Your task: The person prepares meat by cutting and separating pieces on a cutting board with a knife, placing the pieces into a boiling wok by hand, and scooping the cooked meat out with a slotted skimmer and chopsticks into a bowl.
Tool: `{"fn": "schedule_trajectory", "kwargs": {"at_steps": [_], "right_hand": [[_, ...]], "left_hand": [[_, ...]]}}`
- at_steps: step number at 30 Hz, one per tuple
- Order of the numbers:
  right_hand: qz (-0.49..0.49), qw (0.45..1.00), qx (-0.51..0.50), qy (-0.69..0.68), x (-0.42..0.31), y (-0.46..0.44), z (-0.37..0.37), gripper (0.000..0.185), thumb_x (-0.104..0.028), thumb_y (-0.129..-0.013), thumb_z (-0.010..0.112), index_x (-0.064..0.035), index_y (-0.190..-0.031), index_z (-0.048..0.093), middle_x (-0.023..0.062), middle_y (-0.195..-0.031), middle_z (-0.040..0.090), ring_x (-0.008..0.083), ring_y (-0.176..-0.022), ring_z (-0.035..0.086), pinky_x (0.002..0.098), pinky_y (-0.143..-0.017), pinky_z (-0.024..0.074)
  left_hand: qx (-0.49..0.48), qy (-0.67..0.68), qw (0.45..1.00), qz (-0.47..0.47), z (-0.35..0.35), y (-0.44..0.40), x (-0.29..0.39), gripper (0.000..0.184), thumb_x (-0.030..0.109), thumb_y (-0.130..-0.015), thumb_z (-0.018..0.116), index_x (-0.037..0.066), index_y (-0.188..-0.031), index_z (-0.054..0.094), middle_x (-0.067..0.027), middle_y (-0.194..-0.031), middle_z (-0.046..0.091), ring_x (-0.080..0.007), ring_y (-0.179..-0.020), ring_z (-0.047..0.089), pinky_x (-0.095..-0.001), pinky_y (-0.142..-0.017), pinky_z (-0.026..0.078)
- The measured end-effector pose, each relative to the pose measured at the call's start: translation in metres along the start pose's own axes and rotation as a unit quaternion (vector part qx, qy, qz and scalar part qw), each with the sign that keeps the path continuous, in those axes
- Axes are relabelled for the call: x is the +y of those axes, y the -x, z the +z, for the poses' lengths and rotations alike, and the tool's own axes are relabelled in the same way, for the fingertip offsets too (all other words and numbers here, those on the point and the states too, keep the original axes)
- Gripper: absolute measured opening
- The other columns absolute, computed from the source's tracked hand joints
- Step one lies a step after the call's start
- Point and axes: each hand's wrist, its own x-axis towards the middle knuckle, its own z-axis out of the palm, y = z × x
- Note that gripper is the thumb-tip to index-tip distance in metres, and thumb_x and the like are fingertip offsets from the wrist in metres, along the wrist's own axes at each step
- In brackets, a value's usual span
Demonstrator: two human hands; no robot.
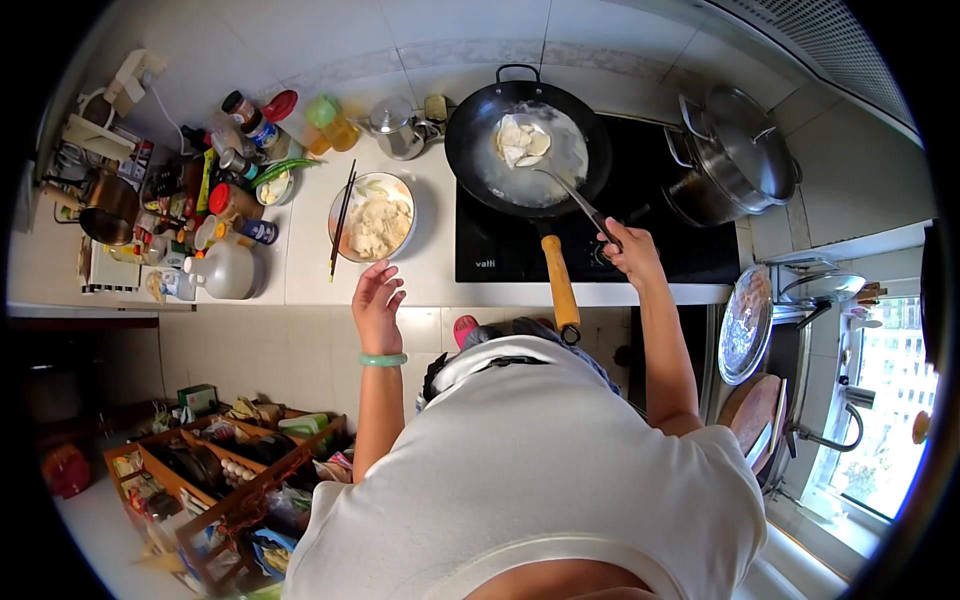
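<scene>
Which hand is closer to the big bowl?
Left. The left hand is by the near edge of the big bowl; the right hand is farther off to its right, holding the ladle.

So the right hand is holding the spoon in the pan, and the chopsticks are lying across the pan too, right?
Not quite: the chopsticks lie across one side of the bowl, not the pan. The head view shows it. The right hand is holding the spoon in the pan, just as you said.
</scene>
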Motion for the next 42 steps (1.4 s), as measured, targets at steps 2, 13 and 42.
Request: {"fn": "schedule_trajectory", "kwargs": {"at_steps": [2, 13, 42], "right_hand": [[-0.011, 1.000, 0.002, -0.005, 0.004, -0.003, 0.004, 0.034, -0.031, -0.089, 0.060, 0.0013, -0.079, 0.058, -0.0015, -0.053, 0.047, 0.0026, -0.037, 0.034, 0.0175, -0.033, 0.0189], [0.007, 0.998, -0.019, -0.065, 0.008, 0.005, 0.002, 0.033, -0.031, -0.090, 0.058, 0.0011, -0.083, 0.058, -0.0026, -0.053, 0.046, 0.0018, -0.038, 0.034, 0.0158, -0.034, 0.0198], [-0.104, 0.991, 0.089, 0.003, 0.030, -0.020, -0.004, 0.033, -0.029, -0.090, 0.058, 0.0015, -0.079, 0.061, -0.0027, -0.053, 0.046, 0.0026, -0.040, 0.036, 0.0179, -0.037, 0.0251]], "left_hand": [[-0.004, -0.002, 1.000, 0.015, -0.002, 0.000, -0.004, 0.027, 0.000, -0.081, 0.053, 0.006, -0.107, 0.058, -0.0027, -0.099, 0.059, -0.0115, -0.084, 0.055, -0.0227, -0.072, 0.044], [-0.005, -0.003, 1.000, 0.011, -0.001, 0.001, -0.002, 0.028, -0.001, -0.081, 0.051, 0.006, -0.107, 0.058, -0.0029, -0.099, 0.059, -0.0115, -0.084, 0.055, -0.0235, -0.072, 0.044], [-0.026, -0.006, 0.999, -0.020, 0.006, 0.003, -0.012, 0.027, 0.003, -0.083, 0.056, 0.008, -0.109, 0.058, -0.0012, -0.098, 0.060, -0.0124, -0.087, 0.055, -0.0258, -0.075, 0.043]]}}
